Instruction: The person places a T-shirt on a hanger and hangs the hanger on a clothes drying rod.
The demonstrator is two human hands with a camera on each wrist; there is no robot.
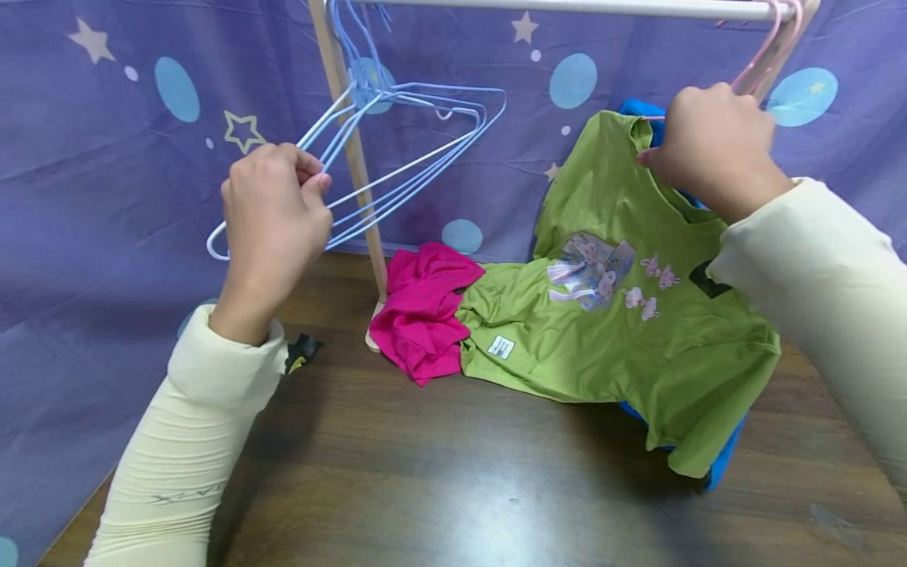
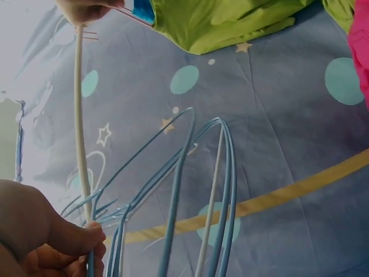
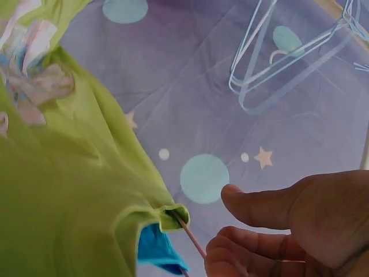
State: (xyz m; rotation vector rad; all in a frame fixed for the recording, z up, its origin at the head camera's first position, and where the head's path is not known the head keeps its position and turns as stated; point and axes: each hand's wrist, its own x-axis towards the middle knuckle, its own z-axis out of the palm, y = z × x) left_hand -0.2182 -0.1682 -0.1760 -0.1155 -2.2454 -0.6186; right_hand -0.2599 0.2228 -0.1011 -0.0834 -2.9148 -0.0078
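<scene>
At the left of the head view, my left hand pinches the wire of a blue hanger between thumb and fingers. That hanger is in a bunch of blue and white wire hangers on the rail. On the right, my right hand has its fingers curled at a pink hanger, its thumb held apart. A green T-shirt with a rabbit print hangs from the pink hanger below this hand. Behind it shows a blue garment. The green shirt partly hides the pink hanger.
A white rail crosses the top on wooden posts. A bright pink garment lies by the left post's foot, touching the green shirt. A purple patterned curtain stands behind the brown wood-grain surface.
</scene>
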